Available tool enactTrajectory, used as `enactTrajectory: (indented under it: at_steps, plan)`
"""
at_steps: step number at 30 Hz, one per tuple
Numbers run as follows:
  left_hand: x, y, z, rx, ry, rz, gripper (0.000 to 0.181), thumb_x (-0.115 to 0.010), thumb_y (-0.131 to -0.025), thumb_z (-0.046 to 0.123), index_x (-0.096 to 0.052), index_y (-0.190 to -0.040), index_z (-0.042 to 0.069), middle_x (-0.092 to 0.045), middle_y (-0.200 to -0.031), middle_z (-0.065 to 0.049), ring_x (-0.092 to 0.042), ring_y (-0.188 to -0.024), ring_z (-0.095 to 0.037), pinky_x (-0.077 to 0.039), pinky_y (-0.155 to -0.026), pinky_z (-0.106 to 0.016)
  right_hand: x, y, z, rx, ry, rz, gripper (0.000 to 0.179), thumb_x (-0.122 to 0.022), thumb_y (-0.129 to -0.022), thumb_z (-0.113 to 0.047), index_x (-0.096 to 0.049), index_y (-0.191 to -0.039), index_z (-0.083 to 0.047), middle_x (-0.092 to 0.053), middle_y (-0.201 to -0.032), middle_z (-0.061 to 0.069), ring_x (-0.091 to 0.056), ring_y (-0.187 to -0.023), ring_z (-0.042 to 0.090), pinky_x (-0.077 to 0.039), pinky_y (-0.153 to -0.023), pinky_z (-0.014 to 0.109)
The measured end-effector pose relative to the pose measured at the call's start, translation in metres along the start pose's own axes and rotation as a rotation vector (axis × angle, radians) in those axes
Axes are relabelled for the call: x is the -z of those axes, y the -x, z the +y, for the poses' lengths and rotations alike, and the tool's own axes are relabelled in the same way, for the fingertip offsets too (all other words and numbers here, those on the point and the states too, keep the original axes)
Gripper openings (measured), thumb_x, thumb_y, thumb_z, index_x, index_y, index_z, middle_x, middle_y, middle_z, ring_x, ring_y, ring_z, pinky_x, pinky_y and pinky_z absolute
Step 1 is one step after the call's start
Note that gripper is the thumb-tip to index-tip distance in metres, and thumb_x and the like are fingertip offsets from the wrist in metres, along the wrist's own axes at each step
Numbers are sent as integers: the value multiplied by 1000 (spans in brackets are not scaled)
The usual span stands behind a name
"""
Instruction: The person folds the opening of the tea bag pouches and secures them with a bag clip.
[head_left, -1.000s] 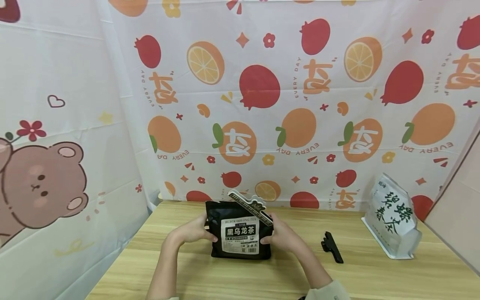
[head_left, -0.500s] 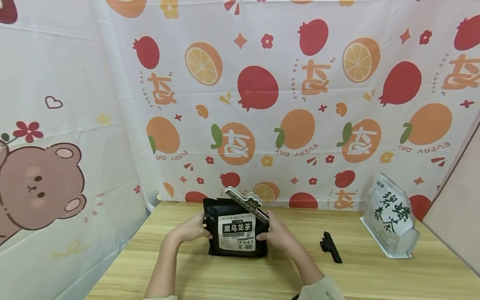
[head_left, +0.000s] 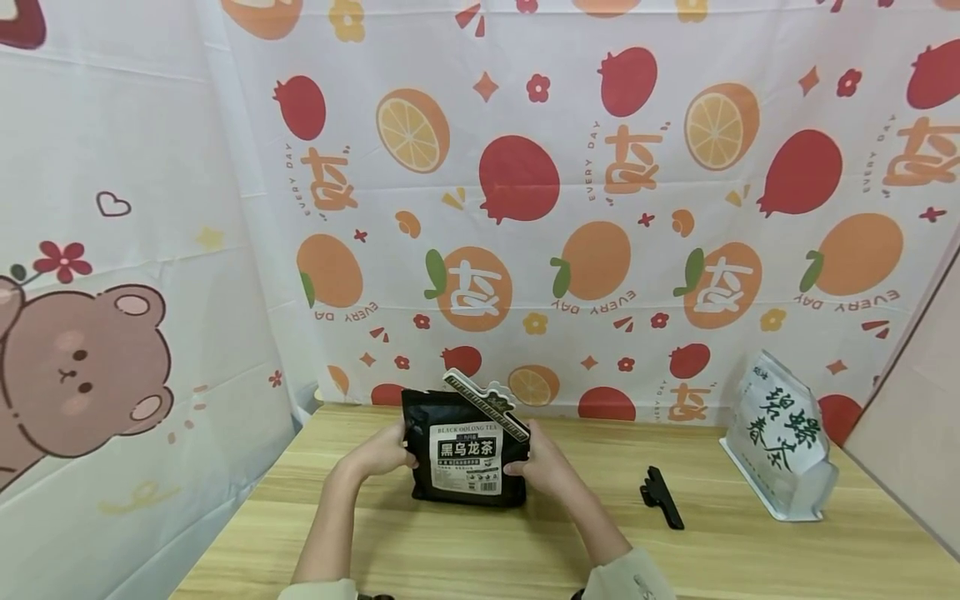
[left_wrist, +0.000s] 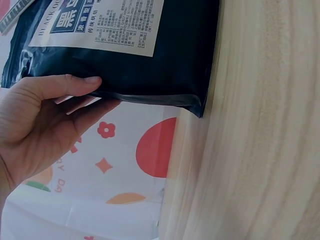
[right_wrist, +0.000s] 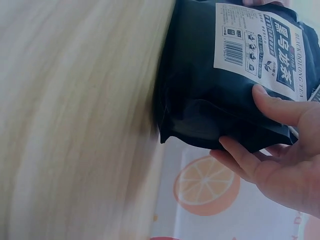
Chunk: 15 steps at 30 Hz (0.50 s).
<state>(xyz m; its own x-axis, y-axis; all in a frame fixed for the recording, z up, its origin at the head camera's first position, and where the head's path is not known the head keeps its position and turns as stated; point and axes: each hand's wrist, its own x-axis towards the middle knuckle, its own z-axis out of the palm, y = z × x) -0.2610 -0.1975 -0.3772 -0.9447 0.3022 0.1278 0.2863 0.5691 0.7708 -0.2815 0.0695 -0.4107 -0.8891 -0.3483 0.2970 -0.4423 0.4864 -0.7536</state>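
Black bag (left_wrist: 150,70) — cut off by left wrist view's upper edge, head-view label (head_left: 465,460) — smallest print illegible

a curtained-off tabletop corner: printed cloth (head_left: 517,179) behind a wooden table (head_left: 465,550).

Near the far edge of the table (head_left: 420,550), left of its middle, the black bag (head_left: 468,446) bore a pale label (right_wrist: 257,47) that read BLACK OOLONG TEA, with 黑乌龙茶 in large characters beneath and a barcode (right_wrist: 233,53) at its lower right; the finest print was too small to read. Toward the table's far right corner, the white bag (head_left: 780,442) carried 碧螺春茶 in dark brushwork. On the printed cloth (head_left: 585,192) behind the far edge, EVERY DAY recurred in several spots.
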Motion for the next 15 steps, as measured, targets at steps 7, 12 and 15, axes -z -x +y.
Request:
enactTrajectory:
  at_steps: [7, 12, 15]
  plan:
    - [2, -2, -4, 5, -23, 16, 62, -62, -63, -16, -45, -122, -11, -46, -124, -26, -43, -111, -34, -41, -83, -46, -7, -5, 1, 16, -1, 20, 54, -77, -70, -1, -44, -113, 1, -57, -109, 19, -50, -106, 38, -37, -89, 52]
    - [4, -5, -7, 12, -17, 37, 67, -61, -63, -17, -41, -126, -12, -43, -127, -27, -41, -112, -33, -40, -82, -44, -10, -8, 3, -1, -15, 28, 53, -76, -71, -2, -43, -113, 0, -57, -107, 18, -50, -105, 37, -38, -89, 52]
    - [6, -8, -9, 9, -18, 44, 74, -60, -64, -17, -33, -132, -12, -36, -133, -29, -37, -118, -36, -39, -84, -43, -12, -11, 3, -11, -26, 33, 52, -76, -72, -3, -43, -113, -1, -57, -106, 17, -51, -105, 37, -38, -88, 52]
